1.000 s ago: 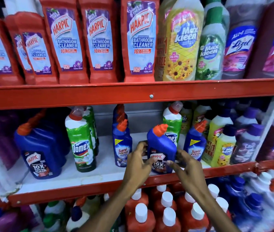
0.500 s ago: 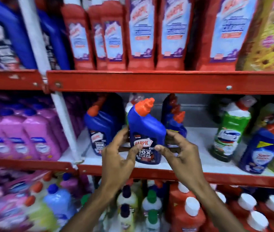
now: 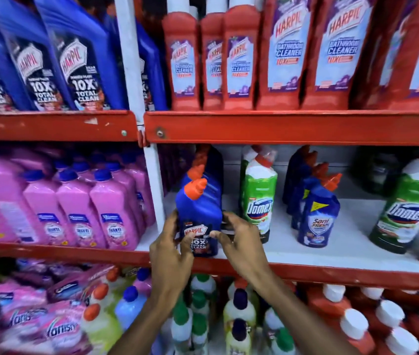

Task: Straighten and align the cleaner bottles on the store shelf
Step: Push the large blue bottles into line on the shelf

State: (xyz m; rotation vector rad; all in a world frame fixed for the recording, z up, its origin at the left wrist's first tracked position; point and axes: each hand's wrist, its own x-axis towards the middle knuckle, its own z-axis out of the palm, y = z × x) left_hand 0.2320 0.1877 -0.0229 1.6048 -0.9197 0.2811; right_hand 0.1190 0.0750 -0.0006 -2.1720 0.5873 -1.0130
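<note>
The blue bottle [image 3: 199, 216] has moved left along the middle shelf [image 3: 306, 248] since a moment ago. Now it stands near the front edge, right beside the white post [image 3: 152, 175] and in front of more blue bottles [image 3: 203, 165] lined up behind it.

Both hands hold it. The left hand [image 3: 170, 252] wraps the left side, with its thumb on the label. The right hand [image 3: 241, 242] grips the right side, with its thumb on the front too.

On the same shelf you can see two green bottles. One [image 3: 259, 201] is just beside the right hand. The other [image 3: 408, 211] stands well apart, near the right edge. Between them is a row of dark blue bottles [image 3: 317, 213], at least three deep, all with orange caps.

The shelf top is white with a red front rail [image 3: 331, 274]. The shelf above holds at least five red bottles [image 3: 288, 52] with blue labels. To the left of the post are big blue jugs [image 3: 75, 57] up high and four pink bottles [image 3: 82, 213] in the front row below. The lowest shelf has white-capped red bottles [image 3: 352, 326] and some green-capped ones [image 3: 198, 303]. This is a store aisle.
</note>
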